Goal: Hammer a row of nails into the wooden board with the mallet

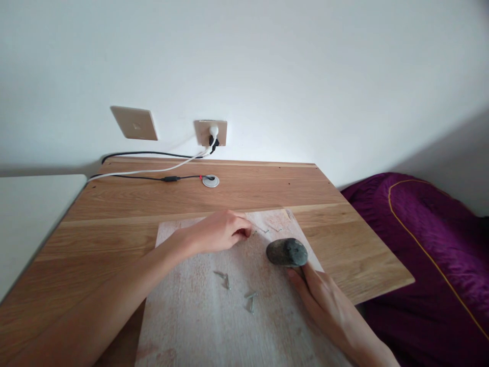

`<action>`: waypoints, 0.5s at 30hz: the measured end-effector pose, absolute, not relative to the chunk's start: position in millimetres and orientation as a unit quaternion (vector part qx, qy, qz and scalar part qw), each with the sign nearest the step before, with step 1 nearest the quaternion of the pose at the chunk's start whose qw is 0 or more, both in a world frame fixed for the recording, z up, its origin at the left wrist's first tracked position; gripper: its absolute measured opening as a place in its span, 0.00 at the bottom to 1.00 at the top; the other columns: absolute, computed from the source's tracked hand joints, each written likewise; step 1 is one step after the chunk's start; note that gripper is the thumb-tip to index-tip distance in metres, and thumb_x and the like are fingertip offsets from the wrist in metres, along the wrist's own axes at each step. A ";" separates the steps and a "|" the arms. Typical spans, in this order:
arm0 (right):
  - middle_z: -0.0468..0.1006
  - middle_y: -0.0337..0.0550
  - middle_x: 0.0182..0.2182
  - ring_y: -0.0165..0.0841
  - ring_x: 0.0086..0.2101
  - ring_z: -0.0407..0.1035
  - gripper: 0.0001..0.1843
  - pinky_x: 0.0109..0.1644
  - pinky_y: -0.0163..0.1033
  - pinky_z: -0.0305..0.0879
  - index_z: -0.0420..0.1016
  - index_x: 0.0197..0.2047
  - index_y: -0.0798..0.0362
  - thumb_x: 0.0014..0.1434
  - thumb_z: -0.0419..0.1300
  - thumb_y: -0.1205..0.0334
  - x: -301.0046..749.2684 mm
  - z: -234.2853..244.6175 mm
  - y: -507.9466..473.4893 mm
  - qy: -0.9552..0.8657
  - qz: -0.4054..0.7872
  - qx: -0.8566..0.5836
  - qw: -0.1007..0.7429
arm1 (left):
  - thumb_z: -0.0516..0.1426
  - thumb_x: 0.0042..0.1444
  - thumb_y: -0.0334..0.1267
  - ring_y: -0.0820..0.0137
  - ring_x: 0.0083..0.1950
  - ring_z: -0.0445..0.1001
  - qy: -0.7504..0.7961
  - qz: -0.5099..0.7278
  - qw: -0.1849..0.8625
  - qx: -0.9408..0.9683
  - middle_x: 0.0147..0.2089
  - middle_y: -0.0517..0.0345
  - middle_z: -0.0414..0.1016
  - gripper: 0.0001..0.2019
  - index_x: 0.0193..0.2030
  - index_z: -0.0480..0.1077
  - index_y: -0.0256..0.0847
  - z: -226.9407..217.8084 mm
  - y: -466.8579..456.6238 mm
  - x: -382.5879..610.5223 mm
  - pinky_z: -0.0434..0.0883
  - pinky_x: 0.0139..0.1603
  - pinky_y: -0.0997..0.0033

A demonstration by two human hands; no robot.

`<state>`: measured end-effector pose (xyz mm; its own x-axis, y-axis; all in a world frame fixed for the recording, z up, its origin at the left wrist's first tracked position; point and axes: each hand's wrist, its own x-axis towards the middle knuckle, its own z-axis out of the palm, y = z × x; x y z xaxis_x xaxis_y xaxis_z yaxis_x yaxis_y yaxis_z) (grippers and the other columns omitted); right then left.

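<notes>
A pale wooden board point(198, 321) lies on a wooden desk point(126, 214). My left hand point(219, 230) rests on the board's far part, fingers pinched together near small nails point(263, 230) lying there; what the fingertips hold is too small to make out. My right hand point(321, 295) grips the handle of a hammer, whose dark rounded head point(287, 252) rests on the board to the right of my left hand. Several loose nails point(237, 291) lie on the board between my arms.
A wall socket point(211, 132) with white and black plugs sits above the desk's back edge; cables point(153, 173) run across the desk to a round grommet point(210, 181). A blank wall plate point(134, 123) is to the left. A purple bedspread point(428, 244) lies at right, a white surface point(34, 204) at left.
</notes>
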<state>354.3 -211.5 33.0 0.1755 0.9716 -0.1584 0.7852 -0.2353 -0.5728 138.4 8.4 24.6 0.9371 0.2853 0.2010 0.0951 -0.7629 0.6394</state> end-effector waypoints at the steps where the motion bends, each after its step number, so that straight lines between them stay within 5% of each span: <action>1: 0.85 0.44 0.33 0.48 0.38 0.83 0.19 0.42 0.48 0.73 0.72 0.50 0.45 0.78 0.45 0.45 354.3 32.6 -211.6 -0.590 0.253 -0.744 0.187 | 0.57 0.60 0.20 0.68 0.40 0.79 0.103 0.146 0.330 0.927 0.38 0.57 0.82 0.12 0.36 0.78 0.40 23.9 8.5 138.6 0.69 0.42 0.69; 15: 0.86 0.44 0.34 0.49 0.39 0.83 0.21 0.41 0.47 0.71 0.73 0.52 0.46 0.78 0.45 0.43 356.2 27.0 -214.0 -0.587 0.250 -0.747 0.187 | 0.59 0.58 0.18 0.69 0.38 0.78 0.114 0.153 0.362 0.913 0.37 0.58 0.82 0.12 0.35 0.77 0.39 21.4 9.0 139.1 0.68 0.42 0.71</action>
